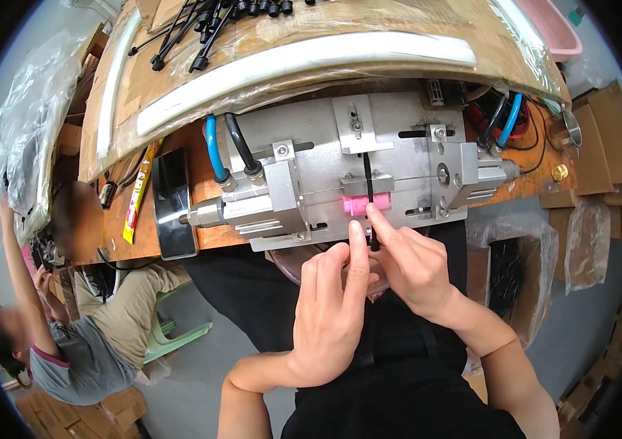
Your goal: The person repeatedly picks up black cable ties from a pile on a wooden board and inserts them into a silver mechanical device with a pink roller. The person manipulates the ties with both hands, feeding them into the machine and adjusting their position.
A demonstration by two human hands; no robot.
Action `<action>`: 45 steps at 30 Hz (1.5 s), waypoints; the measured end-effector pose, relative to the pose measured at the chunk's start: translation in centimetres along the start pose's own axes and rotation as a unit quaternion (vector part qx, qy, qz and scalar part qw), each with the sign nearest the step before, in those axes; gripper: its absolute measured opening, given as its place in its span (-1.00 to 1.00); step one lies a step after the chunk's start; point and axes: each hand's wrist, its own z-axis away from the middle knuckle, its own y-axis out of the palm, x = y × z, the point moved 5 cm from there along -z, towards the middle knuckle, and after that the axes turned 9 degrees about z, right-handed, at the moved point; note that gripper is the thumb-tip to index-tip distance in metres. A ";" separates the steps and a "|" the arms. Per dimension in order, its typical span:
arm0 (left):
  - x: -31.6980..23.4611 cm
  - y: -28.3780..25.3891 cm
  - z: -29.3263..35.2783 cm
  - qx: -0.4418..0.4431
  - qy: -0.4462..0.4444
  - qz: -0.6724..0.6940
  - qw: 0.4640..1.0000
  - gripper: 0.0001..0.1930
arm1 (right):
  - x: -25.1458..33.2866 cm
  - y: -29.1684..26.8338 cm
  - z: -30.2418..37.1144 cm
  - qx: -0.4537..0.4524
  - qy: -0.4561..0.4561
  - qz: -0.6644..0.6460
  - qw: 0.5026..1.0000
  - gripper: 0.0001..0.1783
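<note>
A thin black rod (367,167) lies lengthwise across a metal clamping fixture (319,123), over a small pink block (355,204). My right hand (415,268) has its index fingertip against the rod beside the pink block. Its thumb side is at the rod's thicker near end, and the other fingers curl in. Just to the left is my left hand (330,307), index finger stretched up towards the rod and the other fingers loosely bent. I see nothing held in it. Pneumatic cylinders (256,207) face the block from the left and right.
Cardboard (289,84) with a white foam strip (311,64) and several black rods (212,33) lies behind the fixture. A phone (173,197) and a yellow packet (139,192) are at left. A co-worker (84,351) sits far left. A lined box (508,274) stands at right.
</note>
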 end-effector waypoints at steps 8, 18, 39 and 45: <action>1.0 -4.1 -5.0 -0.050 0.020 -0.032 0.998 -0.31 | 0.4 -4.8 -4.6 0.033 -0.063 0.075 0.995 -0.38; 3.6 -4.5 -26.0 -0.044 0.267 -0.099 0.958 -0.80 | -9.5 -6.0 -24.9 0.011 -0.255 0.251 0.934 -0.68; 0.4 -0.2 -1.2 0.047 0.050 -0.027 0.997 -0.25 | -8.2 -14.6 -17.1 -0.135 0.074 -0.448 0.881 -0.65; 0.7 3.4 -0.8 0.072 0.050 -0.115 0.989 -0.24 | -12.1 -17.3 -11.3 -0.109 0.129 -0.377 0.911 -0.54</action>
